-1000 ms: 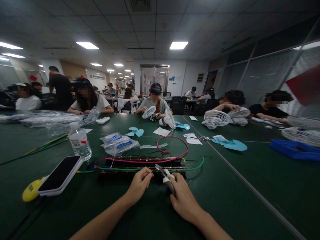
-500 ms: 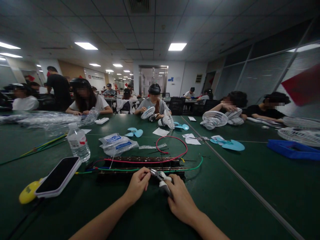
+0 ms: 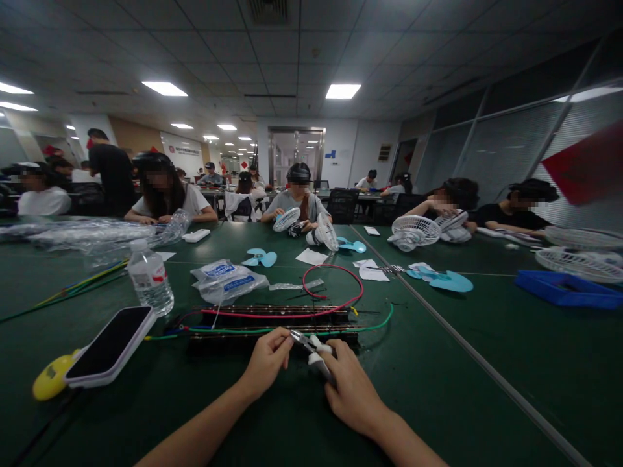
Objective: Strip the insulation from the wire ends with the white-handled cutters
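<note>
My right hand (image 3: 351, 386) is closed around white-handled pliers (image 3: 311, 349), whose metal jaws point left toward my left hand. My left hand (image 3: 267, 363) is pinched shut at the jaw tips, over a green wire (image 3: 374, 326); what it pinches is too small to make out. Both hands rest on the green table (image 3: 438, 389) just in front of dark terminal strips (image 3: 272, 324) with red, green and blue wires running along them. A red wire (image 3: 335, 285) loops behind the strips.
A phone in a white case (image 3: 109, 344) lies on a yellow object (image 3: 48, 383) at the left, with a water bottle (image 3: 148, 275) and plastic bags (image 3: 226, 279) behind. Blue fan blades (image 3: 440, 280), white fan grilles (image 3: 413, 230) and a blue tray (image 3: 567, 288) lie farther off. Other people sit along the far edge.
The pliers' jaws have moved left until they meet my left fingertips. The view has shifted slightly.
</note>
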Motion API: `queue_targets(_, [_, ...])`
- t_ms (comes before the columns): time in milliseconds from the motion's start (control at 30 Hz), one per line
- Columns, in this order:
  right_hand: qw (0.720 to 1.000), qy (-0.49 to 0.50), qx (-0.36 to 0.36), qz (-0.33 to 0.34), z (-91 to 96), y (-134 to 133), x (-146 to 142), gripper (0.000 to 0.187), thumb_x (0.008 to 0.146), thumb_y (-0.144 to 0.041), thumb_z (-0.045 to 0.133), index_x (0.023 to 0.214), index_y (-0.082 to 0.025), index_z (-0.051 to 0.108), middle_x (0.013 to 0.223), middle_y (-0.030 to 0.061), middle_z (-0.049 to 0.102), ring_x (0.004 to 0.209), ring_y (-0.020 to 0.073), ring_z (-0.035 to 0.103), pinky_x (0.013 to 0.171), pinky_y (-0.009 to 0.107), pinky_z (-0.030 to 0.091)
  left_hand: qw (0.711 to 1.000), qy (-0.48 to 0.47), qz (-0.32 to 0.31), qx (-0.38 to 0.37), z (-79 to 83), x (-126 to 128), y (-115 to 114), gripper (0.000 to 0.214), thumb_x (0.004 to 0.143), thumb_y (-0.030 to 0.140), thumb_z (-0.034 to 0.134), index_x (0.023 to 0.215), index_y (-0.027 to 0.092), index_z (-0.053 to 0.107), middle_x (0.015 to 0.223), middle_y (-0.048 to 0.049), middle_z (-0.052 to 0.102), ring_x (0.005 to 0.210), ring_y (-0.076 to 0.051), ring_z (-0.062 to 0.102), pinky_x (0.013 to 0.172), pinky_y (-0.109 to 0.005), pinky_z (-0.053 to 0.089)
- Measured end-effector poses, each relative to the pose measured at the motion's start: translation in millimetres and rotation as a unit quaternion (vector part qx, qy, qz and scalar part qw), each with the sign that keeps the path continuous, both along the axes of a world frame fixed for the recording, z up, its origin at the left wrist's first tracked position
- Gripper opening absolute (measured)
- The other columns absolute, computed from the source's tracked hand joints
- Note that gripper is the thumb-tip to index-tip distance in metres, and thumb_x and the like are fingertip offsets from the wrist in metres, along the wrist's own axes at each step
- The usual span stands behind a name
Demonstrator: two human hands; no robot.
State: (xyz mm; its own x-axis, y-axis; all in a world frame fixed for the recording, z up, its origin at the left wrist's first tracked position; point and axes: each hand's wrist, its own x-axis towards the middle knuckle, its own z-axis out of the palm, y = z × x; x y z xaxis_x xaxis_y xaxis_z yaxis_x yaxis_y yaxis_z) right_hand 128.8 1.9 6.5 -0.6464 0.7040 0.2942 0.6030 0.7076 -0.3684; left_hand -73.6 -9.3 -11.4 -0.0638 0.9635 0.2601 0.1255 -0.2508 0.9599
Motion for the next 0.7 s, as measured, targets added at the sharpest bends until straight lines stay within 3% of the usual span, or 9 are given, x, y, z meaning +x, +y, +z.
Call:
queue_targets(233, [0.999,0.032,-0.024,-0.007,4.8,4,3,0.037,0.068,-0.010,0.047,0.103,-0.022,0.053,0.111,0.0053,0.054,0.103,0.0194,0.048,0.090,0.032,0.036,1.000,0.000,-0.004,0.007,-5.8,-1,2,0.030,0.084,0.042,0.051,0.082,0.014,0.059,0.043,0.0070,0.043,0.040,-0.008,0.038,0.044,-0.019,0.028])
queue_targets(500, [0.998,0.037,-0.032,-0.030,11.7,2,3,0.024,0.082,-0.023,0.043,0.103,-0.021,0.054,0.092,0.0044,0.064,0.082,0.0183,0.059,0.070,0.027,0.040,1.000,-0.025,0.007,0.008,-5.4,-1,2,0.028,0.084,0.043,0.050,0.081,0.015,0.054,0.045,0.0094,0.035,0.038,-0.006,0.032,0.039,-0.018,0.021])
queue_targets(633, [0.975,0.151,-0.094,-0.132,14.5,8,4,0.029,0.086,-0.039,0.041,0.099,-0.019,0.057,0.074,0.0034,0.063,0.064,0.0163,0.058,0.059,0.025,0.039,0.998,-0.043,0.035,0.006,-6.4,-1,3,0.026,0.086,0.041,0.047,0.080,0.016,0.051,0.044,0.0105,0.032,0.038,-0.006,0.030,0.038,-0.017,0.020])
queue_targets(700, [0.953,0.223,-0.163,-0.127,14.7,13,6,0.033,0.085,-0.043,0.042,0.097,-0.017,0.058,0.078,0.0039,0.065,0.065,0.0160,0.059,0.059,0.024,0.041,0.999,-0.040,0.036,0.009,-5.5,-1,2,0.026,0.086,0.041,0.047,0.080,0.016,0.051,0.045,0.0100,0.034,0.038,-0.006,0.032,0.039,-0.016,0.022])
